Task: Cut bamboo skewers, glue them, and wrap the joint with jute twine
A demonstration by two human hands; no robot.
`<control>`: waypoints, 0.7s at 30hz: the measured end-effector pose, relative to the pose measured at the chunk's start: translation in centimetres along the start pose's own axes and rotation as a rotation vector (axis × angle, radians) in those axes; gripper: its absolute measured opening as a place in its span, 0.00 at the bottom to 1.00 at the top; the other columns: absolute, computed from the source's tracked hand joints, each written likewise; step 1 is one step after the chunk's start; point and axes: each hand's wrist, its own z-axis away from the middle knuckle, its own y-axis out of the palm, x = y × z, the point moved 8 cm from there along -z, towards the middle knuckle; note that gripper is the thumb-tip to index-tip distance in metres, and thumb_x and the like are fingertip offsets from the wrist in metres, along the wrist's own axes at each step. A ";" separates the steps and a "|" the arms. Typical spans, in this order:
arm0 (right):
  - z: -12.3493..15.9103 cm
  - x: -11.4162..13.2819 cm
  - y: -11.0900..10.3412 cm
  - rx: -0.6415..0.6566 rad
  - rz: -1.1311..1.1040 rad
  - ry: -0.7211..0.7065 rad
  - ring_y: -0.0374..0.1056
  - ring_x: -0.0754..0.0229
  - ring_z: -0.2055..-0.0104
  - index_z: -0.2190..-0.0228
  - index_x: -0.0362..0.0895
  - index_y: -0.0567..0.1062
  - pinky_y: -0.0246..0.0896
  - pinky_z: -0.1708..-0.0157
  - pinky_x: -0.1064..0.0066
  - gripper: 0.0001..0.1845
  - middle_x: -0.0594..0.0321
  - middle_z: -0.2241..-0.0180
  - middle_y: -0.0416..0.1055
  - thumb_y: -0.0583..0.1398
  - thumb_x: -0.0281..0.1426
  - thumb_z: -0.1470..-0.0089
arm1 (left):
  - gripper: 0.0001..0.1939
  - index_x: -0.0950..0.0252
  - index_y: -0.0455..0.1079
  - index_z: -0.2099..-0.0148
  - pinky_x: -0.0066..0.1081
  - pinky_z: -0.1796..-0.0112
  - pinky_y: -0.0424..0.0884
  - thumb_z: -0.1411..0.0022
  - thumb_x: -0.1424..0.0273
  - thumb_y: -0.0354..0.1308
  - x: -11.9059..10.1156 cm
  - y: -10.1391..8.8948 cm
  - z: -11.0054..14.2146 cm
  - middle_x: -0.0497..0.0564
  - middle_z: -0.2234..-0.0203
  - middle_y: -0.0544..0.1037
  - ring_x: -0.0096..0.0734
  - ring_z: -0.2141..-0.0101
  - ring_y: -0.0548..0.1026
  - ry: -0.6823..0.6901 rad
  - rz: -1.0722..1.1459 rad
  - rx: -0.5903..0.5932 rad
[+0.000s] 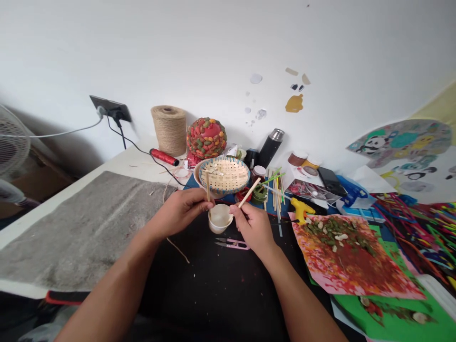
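A small whitish cup (218, 222) stands on the black mat between my hands. My left hand (188, 209) pinches a thin wooden stick (208, 186), which points up from my fingers with its lower end at the cup's left side. A paler wooden stick (250, 191) is gripped in my right hand (253, 227). It slants up to the right, and its lower end reaches the cup's right rim. What lies inside the cup is hard to make out. Just below the cup, near my right hand, lies a pair of pink-handled thread snips (233, 244).
Behind the cup are a woven bamboo basket (226, 174), a pebbled red ball (207, 137), a twine spool (170, 129) and a black thermos (271, 146). A yellow glue gun (301, 210) and painted paper (349, 256) lie right; grey felt (89, 228) lies left.
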 end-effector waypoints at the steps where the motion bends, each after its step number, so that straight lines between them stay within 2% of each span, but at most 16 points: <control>1: 0.0 0.0 -0.1 0.003 -0.004 0.002 0.69 0.59 0.78 0.71 0.46 0.77 0.61 0.72 0.70 0.24 0.66 0.83 0.69 0.55 0.46 0.29 | 0.12 0.64 0.77 0.57 0.26 0.62 0.71 0.24 0.63 0.56 0.0 0.0 0.0 0.49 0.66 0.82 0.31 0.66 0.78 -0.005 0.010 0.005; 7: 0.1 -0.5 0.1 0.076 -0.099 0.042 0.70 0.59 0.79 0.66 0.46 0.81 0.63 0.74 0.71 0.21 0.67 0.82 0.70 0.57 0.46 0.30 | 0.12 0.64 0.77 0.56 0.28 0.60 0.73 0.25 0.63 0.56 0.4 0.2 0.0 0.50 0.65 0.82 0.33 0.64 0.79 -0.038 0.062 0.034; 14: 0.5 -1.5 1.1 0.230 -0.392 0.210 0.69 0.64 0.80 0.61 0.45 0.81 0.63 0.78 0.74 0.17 0.67 0.77 0.72 0.62 0.45 0.34 | 0.12 0.64 0.77 0.57 0.28 0.61 0.73 0.25 0.62 0.57 0.7 0.1 0.1 0.50 0.66 0.83 0.33 0.65 0.79 -0.059 0.071 0.019; 17: 0.5 -1.4 1.2 0.257 -0.395 0.214 0.70 0.64 0.79 0.61 0.44 0.80 0.64 0.77 0.74 0.17 0.67 0.76 0.72 0.61 0.45 0.33 | 0.11 0.63 0.78 0.55 0.28 0.59 0.74 0.25 0.63 0.57 0.7 0.2 0.1 0.50 0.64 0.83 0.33 0.63 0.79 -0.071 0.091 0.036; 21: 0.4 -0.8 0.6 0.219 -0.272 0.127 0.70 0.63 0.79 0.62 0.45 0.80 0.63 0.76 0.73 0.16 0.67 0.77 0.73 0.59 0.43 0.31 | 0.10 0.63 0.78 0.53 0.30 0.56 0.74 0.26 0.65 0.57 0.8 0.5 0.1 0.50 0.61 0.84 0.34 0.61 0.80 -0.088 0.148 0.063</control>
